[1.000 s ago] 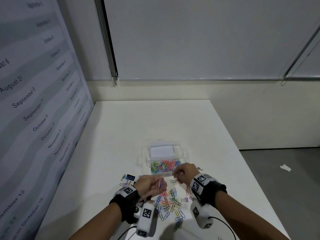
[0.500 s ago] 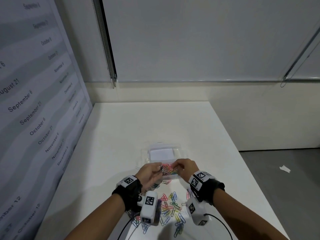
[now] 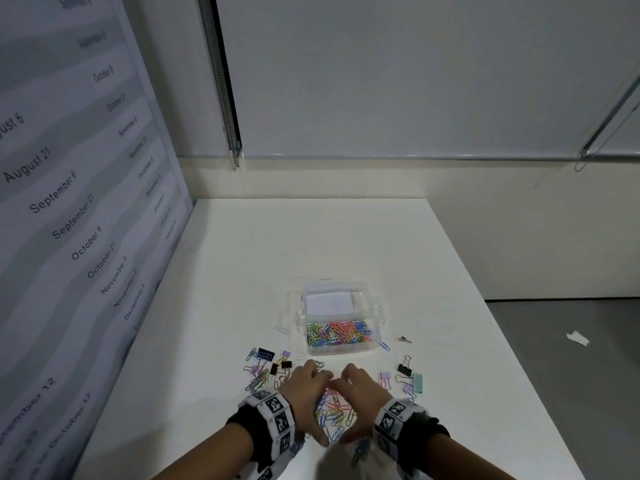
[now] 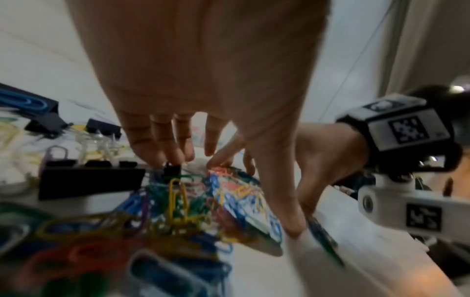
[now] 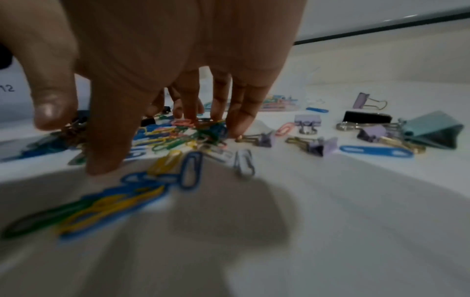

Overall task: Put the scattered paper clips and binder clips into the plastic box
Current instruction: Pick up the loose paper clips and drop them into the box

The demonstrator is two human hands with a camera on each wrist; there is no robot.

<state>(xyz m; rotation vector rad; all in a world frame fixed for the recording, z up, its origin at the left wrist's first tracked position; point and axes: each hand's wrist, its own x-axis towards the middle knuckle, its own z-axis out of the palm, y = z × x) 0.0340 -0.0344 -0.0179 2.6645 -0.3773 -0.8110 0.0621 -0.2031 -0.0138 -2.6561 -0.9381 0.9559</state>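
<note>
Both hands — left hand [image 3: 304, 398], right hand [image 3: 360, 401] — cup the paper clips [image 3: 334, 410] on the desk [image 3: 311, 244], fingers spread. They grip nothing yet. The plastic box [image 3: 337, 320] sits just beyond.

the head camera looks forward and down from above the near edge of the white tabletop [image 3: 346, 244], taking in its whole length to the far wall. the left wrist camera sits low behind the left hand [image 4: 203, 80], close to the surface, facing far and right past its fingers [image 4: 162, 148]. the right wrist camera sits as low behind the right hand [image 5: 178, 50]. all three share the paper clip pile [image 3: 334, 412] (blurred in both wrist views).
</note>
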